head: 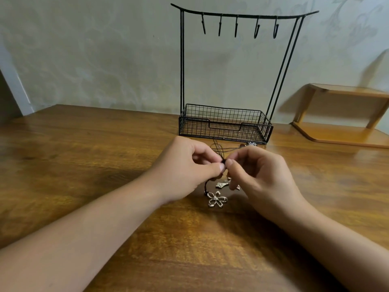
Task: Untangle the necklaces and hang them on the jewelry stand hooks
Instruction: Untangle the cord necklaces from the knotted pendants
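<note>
The left hand (185, 165) came in from the left over the brown wooden table (84, 144), its thumb and forefinger pinching the tangle of dark thin cord necklaces (219, 149) at one knot. The right hand (261, 175) met it there, thumb tip nearly touching the left thumb tip, its fingers curled and pinching the same knot from the other side. Beyond the fingertips the cords looped away across the wood towards the black wire jewelry stand (225, 125), whose mesh basket sat just behind the loops. Its five black hooks (236, 26) hung bare from the curved top bar, well above the fingers. Below the pinching fingers a silver wire flower pendant (217, 199) lay on the table, and a smaller silver pendant (222, 184) lay just under the right fingers. To the far right stood a light wooden shelf (345, 114).
</note>
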